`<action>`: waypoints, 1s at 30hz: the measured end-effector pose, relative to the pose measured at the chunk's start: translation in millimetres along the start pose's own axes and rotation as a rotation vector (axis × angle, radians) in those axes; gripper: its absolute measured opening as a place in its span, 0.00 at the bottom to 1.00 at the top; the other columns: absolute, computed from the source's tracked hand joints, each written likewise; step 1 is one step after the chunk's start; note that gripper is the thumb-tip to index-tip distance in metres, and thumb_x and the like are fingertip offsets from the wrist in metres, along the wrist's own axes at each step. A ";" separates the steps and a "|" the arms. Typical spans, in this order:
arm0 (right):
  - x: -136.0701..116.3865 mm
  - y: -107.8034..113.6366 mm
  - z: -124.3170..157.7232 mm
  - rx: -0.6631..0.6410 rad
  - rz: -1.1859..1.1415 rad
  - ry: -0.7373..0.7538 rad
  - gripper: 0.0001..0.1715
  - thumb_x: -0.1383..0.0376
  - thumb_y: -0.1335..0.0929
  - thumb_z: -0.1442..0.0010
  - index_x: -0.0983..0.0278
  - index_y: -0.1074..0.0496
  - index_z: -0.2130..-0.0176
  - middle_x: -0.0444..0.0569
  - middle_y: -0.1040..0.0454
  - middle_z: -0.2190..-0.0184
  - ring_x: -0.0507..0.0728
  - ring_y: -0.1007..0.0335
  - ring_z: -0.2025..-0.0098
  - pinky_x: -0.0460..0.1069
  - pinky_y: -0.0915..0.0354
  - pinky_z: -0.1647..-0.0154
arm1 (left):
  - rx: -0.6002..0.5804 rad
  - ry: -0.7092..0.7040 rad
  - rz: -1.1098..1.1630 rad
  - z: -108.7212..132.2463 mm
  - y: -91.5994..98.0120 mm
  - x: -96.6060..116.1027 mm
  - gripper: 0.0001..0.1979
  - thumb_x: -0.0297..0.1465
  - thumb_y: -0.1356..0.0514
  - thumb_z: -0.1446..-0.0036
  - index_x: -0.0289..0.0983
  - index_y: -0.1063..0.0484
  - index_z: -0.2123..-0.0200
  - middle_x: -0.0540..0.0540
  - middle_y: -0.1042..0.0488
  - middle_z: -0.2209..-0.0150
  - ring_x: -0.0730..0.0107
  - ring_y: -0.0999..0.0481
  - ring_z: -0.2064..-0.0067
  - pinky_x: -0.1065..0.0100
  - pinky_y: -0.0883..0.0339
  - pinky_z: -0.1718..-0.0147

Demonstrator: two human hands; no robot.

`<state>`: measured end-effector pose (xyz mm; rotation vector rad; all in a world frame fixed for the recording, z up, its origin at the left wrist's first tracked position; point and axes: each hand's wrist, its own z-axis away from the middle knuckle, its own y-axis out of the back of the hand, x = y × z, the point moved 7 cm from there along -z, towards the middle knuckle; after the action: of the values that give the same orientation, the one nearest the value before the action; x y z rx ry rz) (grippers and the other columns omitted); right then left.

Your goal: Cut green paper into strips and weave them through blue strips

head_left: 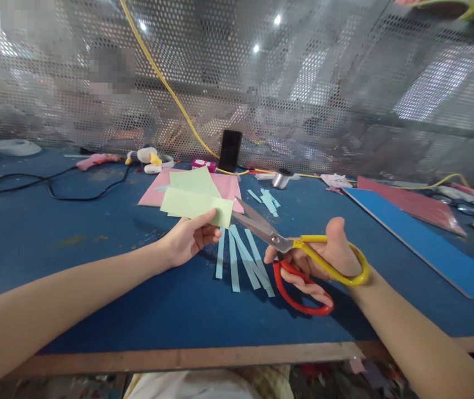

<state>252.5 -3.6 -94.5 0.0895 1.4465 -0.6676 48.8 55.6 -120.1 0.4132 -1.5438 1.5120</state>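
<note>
Cut blue strips (pixel 234 266) lie on the tabletop (pixel 116 310); the left hand (pixel 189 241) pinches green paper (pixel 187 204), apparently unsliced, and the right hand (pixel 340 256) clasps scissors (pixel 277 240) (blades (pixel 264 228) apart).

Bright spots (pixel 277 20) glaring on perforated wall (pixel 245 64), soft shadows, blurred top-right corner

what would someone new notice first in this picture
Probably the scissors, one handle yellow and one red, in the right hand right of centre. Next, the pale green paper in the left hand, its right edge by the blade tips. Then the light blue strips spread on the dark blue table below the blades.
</note>
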 end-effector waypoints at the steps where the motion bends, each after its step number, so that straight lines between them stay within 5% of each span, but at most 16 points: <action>1: 0.3 0.4 0.2 -0.008 -0.010 0.005 0.65 0.23 0.49 0.54 0.69 0.36 0.43 0.49 0.31 0.72 0.51 0.38 0.85 0.48 0.36 0.91 | -0.045 -0.031 -0.030 0.5 -2.3 -0.2 0.07 0.29 0.37 0.39 0.30 0.25 0.66 0.45 0.24 0.74 0.74 0.24 0.75 0.75 0.27 0.76; 5: 1.5 0.1 0.3 -0.032 -0.059 0.030 0.65 0.24 0.48 0.54 0.66 0.41 0.37 0.49 0.30 0.72 0.53 0.35 0.84 0.49 0.35 0.92 | -0.201 -0.100 -0.185 6.1 -11.1 -4.7 0.15 0.36 0.29 0.48 0.31 0.24 0.65 0.46 0.22 0.72 0.72 0.24 0.76 0.72 0.28 0.76; 12: 1.9 -1.2 -0.6 -0.044 -0.088 0.074 0.66 0.24 0.45 0.55 0.67 0.42 0.37 0.49 0.29 0.71 0.52 0.35 0.84 0.48 0.36 0.92 | -0.332 -0.057 -0.432 15.4 -23.1 -15.5 0.18 0.41 0.31 0.46 0.29 0.22 0.64 0.41 0.21 0.73 0.67 0.22 0.74 0.68 0.28 0.74; 21: -3.1 -3.6 1.8 -0.035 -0.013 0.092 0.67 0.24 0.45 0.54 0.70 0.41 0.37 0.49 0.29 0.71 0.49 0.40 0.85 0.45 0.38 0.91 | -0.224 -0.032 -0.215 7.5 -10.7 -11.2 0.14 0.36 0.30 0.46 0.30 0.23 0.65 0.43 0.21 0.72 0.69 0.21 0.72 0.72 0.26 0.72; 24: -6.0 -5.7 2.8 -0.029 0.029 0.075 0.66 0.24 0.47 0.52 0.70 0.41 0.37 0.48 0.31 0.72 0.48 0.40 0.85 0.45 0.37 0.88 | -0.121 0.008 -0.087 3.7 -6.5 -5.7 0.08 0.31 0.37 0.38 0.29 0.24 0.63 0.42 0.22 0.72 0.72 0.23 0.74 0.75 0.26 0.74; 30: -14.2 -11.8 1.5 -0.015 0.063 0.051 0.67 0.24 0.50 0.52 0.71 0.39 0.38 0.47 0.31 0.73 0.47 0.42 0.85 0.46 0.37 0.88 | 0.036 0.074 0.080 -1.9 1.3 -0.2 0.12 0.30 0.46 0.32 0.31 0.27 0.66 0.45 0.25 0.76 0.75 0.25 0.76 0.78 0.26 0.76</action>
<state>248.6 -8.7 -77.1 0.1406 1.4920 -0.6064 48.5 57.4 -121.4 0.3164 -1.4923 1.6008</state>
